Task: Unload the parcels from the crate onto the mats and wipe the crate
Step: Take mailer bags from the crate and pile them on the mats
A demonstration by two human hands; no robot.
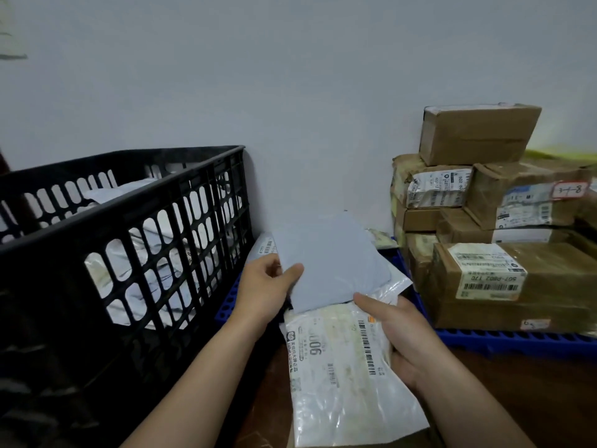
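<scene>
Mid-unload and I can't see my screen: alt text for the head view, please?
The left grip pinches a grey mailer while the right grip holds a white labelled mailer beneath it. A black crate with parcels inside stands left; cardboard boxes are stacked on a blue mat right.

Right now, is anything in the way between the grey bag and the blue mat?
Nothing blocks it. The left hand pinches the grey bag right over the blue mat, between the crate and the boxes. Only flat parcels already lie there, so it would likely land on them. The right hand holds a white parcel.
</scene>
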